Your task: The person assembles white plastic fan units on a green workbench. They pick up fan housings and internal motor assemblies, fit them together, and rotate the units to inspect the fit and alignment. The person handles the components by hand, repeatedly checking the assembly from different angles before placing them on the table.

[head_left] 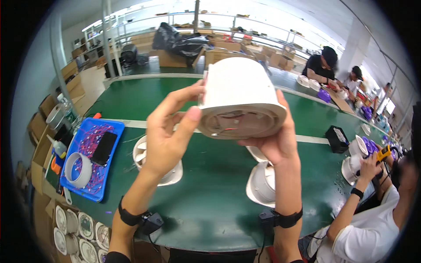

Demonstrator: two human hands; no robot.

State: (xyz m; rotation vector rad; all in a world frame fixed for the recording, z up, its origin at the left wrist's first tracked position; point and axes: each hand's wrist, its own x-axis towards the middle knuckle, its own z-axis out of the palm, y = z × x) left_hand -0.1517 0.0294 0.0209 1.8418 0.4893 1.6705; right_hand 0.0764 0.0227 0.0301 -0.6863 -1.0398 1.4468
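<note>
Above the green table I hold up a white plastic housing (241, 83), its open underside tilted toward me, with thin wires inside. My left hand (169, 129) grips its left side, fingers and thumb on the wall and rim. My right hand (280, 138) supports it from the right and below. Another white housing (173, 174) lies on the table behind my left forearm and is partly covered by it. Beside my right forearm sits a white housing (262, 186) with a round body on a flat flange. A further white part behind it is mostly hidden by my right hand.
At the left, a blue tray (105, 188) holds red and blue wires, a black block (104, 148) and a white ring (79, 170). Below it, a cardboard box contains several white housings (85, 225). A black box (337, 139) and a co-worker with a yellow tool (384, 153) are right.
</note>
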